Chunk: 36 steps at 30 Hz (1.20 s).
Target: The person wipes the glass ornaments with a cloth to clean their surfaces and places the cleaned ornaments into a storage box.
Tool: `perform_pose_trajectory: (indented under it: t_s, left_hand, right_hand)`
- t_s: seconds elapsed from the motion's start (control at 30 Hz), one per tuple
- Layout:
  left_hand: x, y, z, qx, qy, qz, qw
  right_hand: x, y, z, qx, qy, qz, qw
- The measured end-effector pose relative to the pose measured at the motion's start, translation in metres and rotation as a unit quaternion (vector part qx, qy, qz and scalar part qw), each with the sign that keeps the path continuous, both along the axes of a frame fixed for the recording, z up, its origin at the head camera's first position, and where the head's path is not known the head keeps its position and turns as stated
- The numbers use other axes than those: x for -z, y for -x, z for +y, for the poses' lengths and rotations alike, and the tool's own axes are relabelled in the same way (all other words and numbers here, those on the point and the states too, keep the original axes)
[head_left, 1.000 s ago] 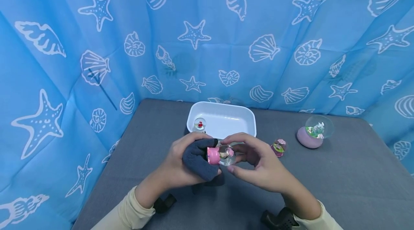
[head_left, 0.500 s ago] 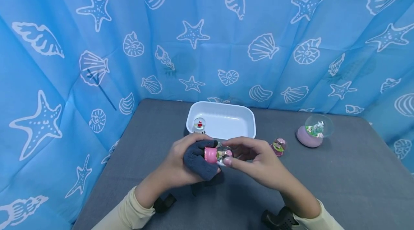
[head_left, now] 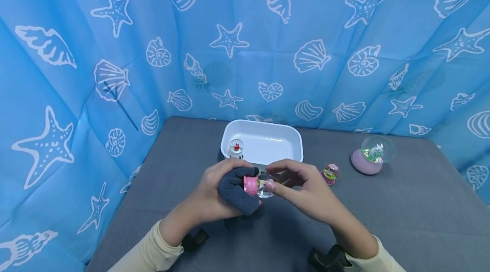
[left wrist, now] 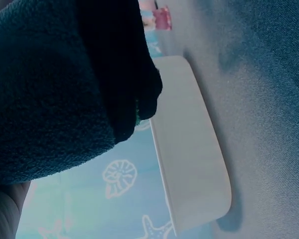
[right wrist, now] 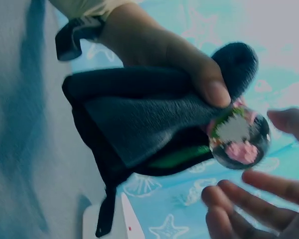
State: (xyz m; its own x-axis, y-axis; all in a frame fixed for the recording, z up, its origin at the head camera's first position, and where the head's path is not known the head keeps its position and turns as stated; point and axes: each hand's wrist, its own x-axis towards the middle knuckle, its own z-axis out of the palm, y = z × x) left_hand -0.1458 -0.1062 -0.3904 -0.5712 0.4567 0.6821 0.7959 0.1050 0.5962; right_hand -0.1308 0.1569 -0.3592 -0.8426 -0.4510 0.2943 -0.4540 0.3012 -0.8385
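My left hand [head_left: 214, 189] holds a folded, fuzzy dark blue cloth [head_left: 233, 193] around the pink base of a small snow globe [head_left: 251, 185]. The globe lies sideways, its clear ball pointing right. Inside the ball a pink flower shape and some green show in the right wrist view. That view also shows the black trim and strap of the cloth [right wrist: 139, 114]. My right hand [head_left: 306, 189] has its thumb and fingers spread loosely about the ball, with slight gaps in the right wrist view. In the left wrist view the cloth [left wrist: 50, 94] hides the held globe.
A white tray [head_left: 272, 144] stands behind the hands, with a small snow globe [head_left: 236, 148] holding a red figure at its left end. A pink-based snow globe [head_left: 330, 174] and a larger purple-based one [head_left: 366, 162] stand to the right on the grey-covered table [head_left: 402, 216].
The held snow globe has turned a little within the cloth. My right fingers have closed in around its ball, then loosened slightly. The left hand stays nearly in place.
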Motion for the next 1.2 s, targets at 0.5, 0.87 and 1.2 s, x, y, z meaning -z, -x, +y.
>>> perform_pose_trajectory:
  t_s: [0.5, 0.87, 1.2]
  left_hand:
    - [0.0007, 0.0011, -0.0018, -0.012, -0.005, 0.026, 0.9996]
    - [-0.0014, 0.0001, -0.0030, -0.012, -0.006, 0.026, 0.9996]
    - [-0.0042, -0.0024, 0.0000, -0.002, -0.003, 0.018, 0.9998]
  right_hand:
    - [0.0006, 0.0039, 0.0008, -0.086, 0.009, 0.204, 0.975]
    - [-0.0016, 0.0058, 0.0006, -0.101, 0.025, 0.201, 0.974]
    - [0.0018, 0.0062, 0.0052, -0.067, -0.016, 0.093, 0.993]
